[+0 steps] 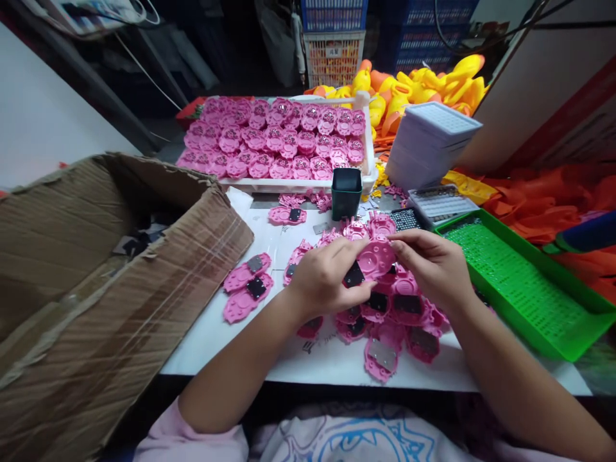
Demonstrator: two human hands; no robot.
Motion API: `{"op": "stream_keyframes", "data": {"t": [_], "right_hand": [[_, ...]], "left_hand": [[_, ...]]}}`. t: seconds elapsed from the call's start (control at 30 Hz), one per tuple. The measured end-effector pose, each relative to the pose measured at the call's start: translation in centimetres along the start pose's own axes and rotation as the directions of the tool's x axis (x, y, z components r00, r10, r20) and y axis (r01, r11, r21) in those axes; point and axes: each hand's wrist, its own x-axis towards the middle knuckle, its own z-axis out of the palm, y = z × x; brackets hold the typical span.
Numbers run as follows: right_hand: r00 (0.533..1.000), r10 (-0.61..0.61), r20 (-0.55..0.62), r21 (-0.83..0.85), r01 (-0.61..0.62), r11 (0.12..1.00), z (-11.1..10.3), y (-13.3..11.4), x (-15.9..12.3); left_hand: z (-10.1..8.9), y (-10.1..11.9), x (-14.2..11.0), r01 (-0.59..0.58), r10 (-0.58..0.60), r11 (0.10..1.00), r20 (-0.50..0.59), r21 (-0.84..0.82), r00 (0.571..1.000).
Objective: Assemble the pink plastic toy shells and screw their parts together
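A pink plastic casing part (376, 258) with a round recess and a black square piece is held up over the table. My left hand (327, 276) grips it from the left, thumb below and fingers above. At its upper right edge, the thumb and forefinger of my right hand (430, 263) are pinched together; whether something small sits between them I cannot make out. Beneath both hands lies a heap of similar pink casings (409, 305), several with black or grey square pieces. Two more casings (248, 295) rest at the left, and another casing (287, 215) lies farther back.
An open cardboard box (192, 256) stands at the left. Behind the heap are a dark square cup (346, 192) and a white tray (289, 186) full of pink parts. A green tray (543, 301) and stacked white trays (423, 151) are at the right. Yellow and orange pieces (428, 90) pile up behind.
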Motion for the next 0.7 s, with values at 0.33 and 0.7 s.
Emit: {"op": "stream_keyframes", "data": {"t": [0.33, 0.7], "right_hand": [[0.935, -0.205, 0.289, -0.149, 0.255, 0.955, -1.4, 0.2, 0.5], [0.843, -0.315, 0.437, -0.223, 0.441, 0.869, -1.6, 0.2, 0.6]], "left_hand": [[0.0, -0.1, -0.2, -0.142, 0.142, 0.990, 0.042, -0.002, 0.989], [-0.1, 0.6, -0.2, -0.203, 0.198, 0.976, 0.058, 0.082, 0.978]]}}
